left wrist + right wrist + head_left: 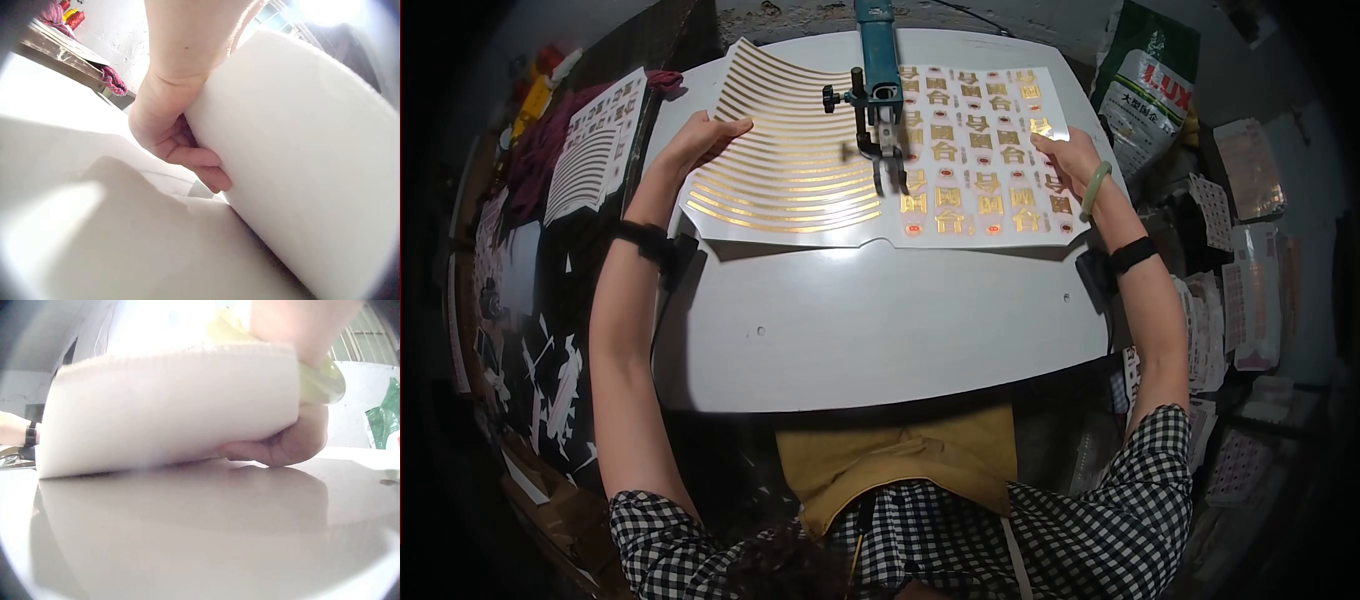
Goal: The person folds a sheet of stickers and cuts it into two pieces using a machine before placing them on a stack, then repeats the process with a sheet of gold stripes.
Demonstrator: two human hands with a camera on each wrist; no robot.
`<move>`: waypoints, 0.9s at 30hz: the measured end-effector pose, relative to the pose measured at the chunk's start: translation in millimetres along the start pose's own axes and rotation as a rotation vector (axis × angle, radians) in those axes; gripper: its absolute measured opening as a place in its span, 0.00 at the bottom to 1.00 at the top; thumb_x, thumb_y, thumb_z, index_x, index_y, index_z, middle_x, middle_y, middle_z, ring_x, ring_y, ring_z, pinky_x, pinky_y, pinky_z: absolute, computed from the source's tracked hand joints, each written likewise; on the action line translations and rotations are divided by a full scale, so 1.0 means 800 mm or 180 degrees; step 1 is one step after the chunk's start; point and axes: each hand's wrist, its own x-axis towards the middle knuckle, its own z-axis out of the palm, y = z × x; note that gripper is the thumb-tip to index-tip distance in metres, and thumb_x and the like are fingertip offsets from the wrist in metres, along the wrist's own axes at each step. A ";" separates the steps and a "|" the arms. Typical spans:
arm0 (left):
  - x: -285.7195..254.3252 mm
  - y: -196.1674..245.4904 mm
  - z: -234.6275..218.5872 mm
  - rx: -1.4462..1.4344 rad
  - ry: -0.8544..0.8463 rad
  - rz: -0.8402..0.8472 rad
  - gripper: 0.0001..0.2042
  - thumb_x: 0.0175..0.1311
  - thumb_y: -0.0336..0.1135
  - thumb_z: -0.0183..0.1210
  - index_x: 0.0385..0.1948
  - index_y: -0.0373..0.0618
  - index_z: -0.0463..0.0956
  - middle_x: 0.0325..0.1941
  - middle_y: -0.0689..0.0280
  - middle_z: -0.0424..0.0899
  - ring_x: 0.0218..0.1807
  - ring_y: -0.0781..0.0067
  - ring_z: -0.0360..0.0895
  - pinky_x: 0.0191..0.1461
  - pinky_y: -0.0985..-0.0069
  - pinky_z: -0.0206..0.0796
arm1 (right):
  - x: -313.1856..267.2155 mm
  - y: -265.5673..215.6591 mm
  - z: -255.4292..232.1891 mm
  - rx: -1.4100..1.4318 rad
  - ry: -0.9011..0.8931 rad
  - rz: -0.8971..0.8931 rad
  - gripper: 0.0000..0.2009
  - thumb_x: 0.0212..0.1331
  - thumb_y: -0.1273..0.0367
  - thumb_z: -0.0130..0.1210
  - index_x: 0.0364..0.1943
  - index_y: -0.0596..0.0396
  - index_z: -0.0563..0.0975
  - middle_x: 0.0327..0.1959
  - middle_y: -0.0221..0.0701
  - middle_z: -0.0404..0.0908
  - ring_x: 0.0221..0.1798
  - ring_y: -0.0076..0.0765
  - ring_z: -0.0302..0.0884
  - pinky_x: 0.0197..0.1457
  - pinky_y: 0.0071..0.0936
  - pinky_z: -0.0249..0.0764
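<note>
Gold foil on white card is what my hands are holding: one wide sheet (880, 150), gripped at both short ends. My left hand (695, 135) has the left edge, fingers curled underneath and thumb on top — the left wrist view shows those fingers (194, 156) tucked under the lifted white underside. My right hand (1068, 152) pinches the right edge the same way, with a pale green bangle (1095, 188) on that wrist, and the right wrist view shows the thumb (275, 447) under the raised card, close to the tabletop (200, 531).

I judge the two-ended grip is there to keep the big, floppy sheet taut and steerable, since its middle sits under the blue machine head (878, 70) whose dark foot (887, 165) comes down onto the card between the two printed fields. Holding both ends lets me slide or turn the sheet beneath that fixed point without it buckling.

The sheet lies across the far part of the white tabletop (880, 330), its long axis running left to right in the head view. The curved gold stripes (785, 170) fill the left half, bowing from upper left toward lower right; the rows of gold characters (985, 150) fill the right half, reading upright toward me. Both ends are lifted slightly off the surface.

Further out — a second striped sheet (595, 145) lies off the table to the left, and a green bag (1148, 85) stands at the right.
</note>
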 end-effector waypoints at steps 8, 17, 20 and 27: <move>0.024 -0.014 -0.006 -0.0386 -0.0107 0.0255 0.21 0.56 0.42 0.66 0.42 0.31 0.77 0.30 0.59 0.84 0.26 0.78 0.81 0.31 0.83 0.71 | 0.015 0.001 0.000 -0.0106 0.0053 -0.0034 0.16 0.57 0.76 0.59 0.49 0.71 0.74 0.41 0.40 0.81 0.37 0.32 0.81 0.39 0.30 0.79; 0.040 -0.011 -0.012 -0.0116 -0.0127 0.0079 0.18 0.60 0.40 0.64 0.45 0.35 0.78 0.33 0.61 0.85 0.29 0.76 0.83 0.33 0.81 0.74 | 0.023 -0.002 0.001 -0.0095 0.0059 -0.0071 0.16 0.57 0.76 0.59 0.49 0.71 0.75 0.41 0.40 0.82 0.38 0.32 0.81 0.40 0.30 0.78; 0.036 -0.004 -0.011 -0.0131 -0.0091 0.0218 0.21 0.57 0.42 0.66 0.43 0.32 0.77 0.30 0.61 0.84 0.25 0.79 0.80 0.29 0.84 0.70 | 0.031 -0.001 0.001 -0.0083 0.0052 -0.0047 0.16 0.57 0.76 0.59 0.49 0.71 0.75 0.41 0.40 0.82 0.38 0.32 0.81 0.40 0.30 0.78; 0.052 -0.010 -0.014 -0.0354 -0.0194 0.0228 0.21 0.58 0.43 0.65 0.45 0.33 0.77 0.33 0.60 0.85 0.29 0.77 0.82 0.33 0.83 0.73 | 0.031 -0.008 0.006 -0.0032 0.0081 0.0003 0.17 0.57 0.76 0.59 0.50 0.71 0.73 0.42 0.40 0.81 0.38 0.34 0.81 0.40 0.31 0.79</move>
